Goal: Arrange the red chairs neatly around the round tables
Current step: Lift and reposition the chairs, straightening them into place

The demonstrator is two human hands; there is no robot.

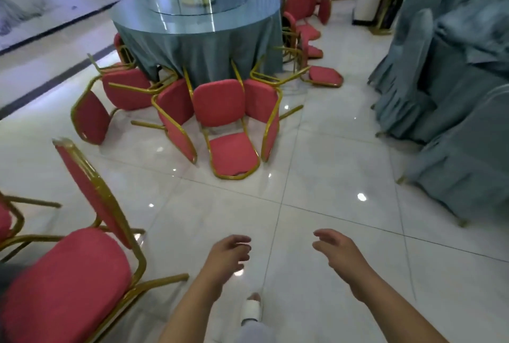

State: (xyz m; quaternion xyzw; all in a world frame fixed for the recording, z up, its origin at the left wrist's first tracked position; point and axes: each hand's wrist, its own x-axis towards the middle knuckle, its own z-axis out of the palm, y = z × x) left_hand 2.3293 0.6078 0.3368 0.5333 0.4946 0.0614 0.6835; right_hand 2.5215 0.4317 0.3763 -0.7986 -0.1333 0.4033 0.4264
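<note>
- At the left, a red chair (pixel 68 282) stands upright on the floor (pixel 330 177), close to us.
- Further off, a bunch of red chairs (pixel 220 103) lie tipped over, packed at the foot of the round surface (pixel 198 39) with its blue-green cloth.
- Our left grip (pixel 228 256) is out over the floor, fingers loose, holding nothing.
- Our right grip (pixel 338 251) is beside it, fingers apart, holding nothing too.
- At the right stand chairs in grey-blue covers (pixel 454 122).

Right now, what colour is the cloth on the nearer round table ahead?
The cloth is plain teal, clearest in the head view.
</note>
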